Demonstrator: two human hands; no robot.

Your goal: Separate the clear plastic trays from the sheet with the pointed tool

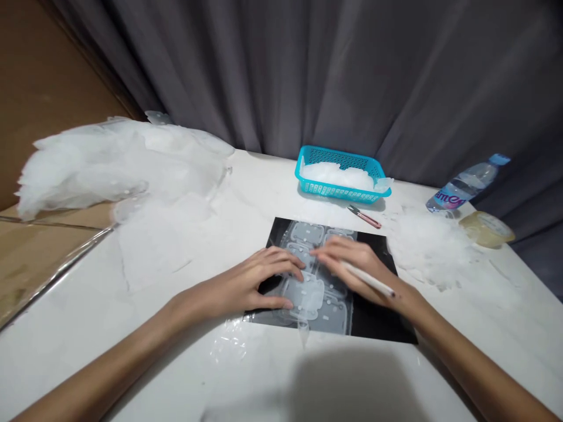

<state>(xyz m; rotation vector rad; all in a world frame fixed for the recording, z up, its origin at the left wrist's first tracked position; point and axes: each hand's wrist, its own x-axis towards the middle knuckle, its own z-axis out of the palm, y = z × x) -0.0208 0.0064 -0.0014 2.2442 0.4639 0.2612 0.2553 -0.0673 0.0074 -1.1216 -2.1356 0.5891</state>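
Observation:
On the table lies a black sheet (373, 319) with a translucent plastic sheet (328, 313) of rounded rectangular shapes on top. My left hand (270, 275) rests on the left side of the plastic sheet, thumb and fingers spread. In my right hand (356, 266) is a white pen-like tool (369, 279), gripped between thumb and fingers. Its rear end points toward my wrist; its tip is hidden by the fingers, over the upper middle of the plastic sheet. A small clear piece (308, 296) overlaps the lower left shapes.
A blue basket (343, 190) holding white translucent pieces stands at the back. Pink-handled thread snips (365, 217) lie before it. Plastic sheets are heaped left (132, 158), loose scraps right (433, 249). A water bottle (466, 184) and tape roll (488, 228) stand at the right edge.

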